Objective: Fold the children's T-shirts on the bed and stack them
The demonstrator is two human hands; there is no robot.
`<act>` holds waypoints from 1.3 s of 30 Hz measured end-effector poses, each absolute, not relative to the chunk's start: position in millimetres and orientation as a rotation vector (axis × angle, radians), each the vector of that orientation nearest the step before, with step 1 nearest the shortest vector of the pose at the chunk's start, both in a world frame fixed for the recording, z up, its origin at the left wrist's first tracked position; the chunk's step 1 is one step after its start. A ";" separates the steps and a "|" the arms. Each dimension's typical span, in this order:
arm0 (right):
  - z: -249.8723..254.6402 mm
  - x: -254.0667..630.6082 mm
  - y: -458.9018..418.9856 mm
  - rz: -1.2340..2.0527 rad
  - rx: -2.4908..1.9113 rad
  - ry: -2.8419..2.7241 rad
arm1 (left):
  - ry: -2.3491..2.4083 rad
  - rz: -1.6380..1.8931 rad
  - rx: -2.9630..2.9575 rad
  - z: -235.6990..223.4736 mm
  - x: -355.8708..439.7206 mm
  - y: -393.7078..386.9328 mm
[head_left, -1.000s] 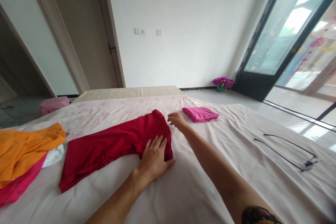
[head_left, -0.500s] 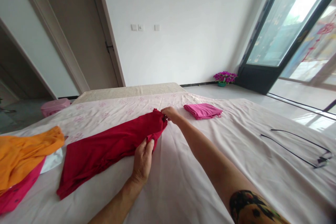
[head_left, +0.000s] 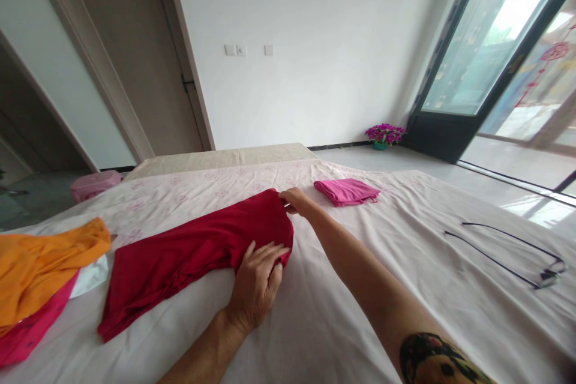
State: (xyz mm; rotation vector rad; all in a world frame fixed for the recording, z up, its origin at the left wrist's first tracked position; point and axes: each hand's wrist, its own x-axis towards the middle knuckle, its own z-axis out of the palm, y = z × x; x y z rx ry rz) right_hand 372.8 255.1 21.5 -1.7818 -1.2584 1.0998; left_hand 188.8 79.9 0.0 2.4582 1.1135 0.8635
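A dark red shirt (head_left: 193, 244), folded lengthwise, lies across the bed from lower left to the middle. My left hand (head_left: 258, 279) rests flat on the near side of its right end, fingers stretched out over the cloth. At the far corner of that same end, my right hand (head_left: 294, 200) pinches the fabric edge between thumb and fingers. A small folded pink cloth (head_left: 345, 191) sits just right of my right hand, apart from it.
The pale bed sheet (head_left: 342, 312) is wrinkled. To the left are an orange garment (head_left: 45, 270), a magenta garment (head_left: 33, 333) and a white cloth (head_left: 90, 276). Eyeglasses (head_left: 546, 275) lie at right. Beyond stand a pink plastic stool (head_left: 95, 185) and a potted purple plant (head_left: 386, 134).
My left hand has gone from gripping the bunched near edge to lying flat on the shirt. The shirt's right end is now spread smoother and wider. My right hand stays at the far corner.
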 end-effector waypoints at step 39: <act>-22.5 344.5 166.4 -0.018 -1.620 -2.385 | 1.492 0.466 2.225 5.9 -29.7 103.0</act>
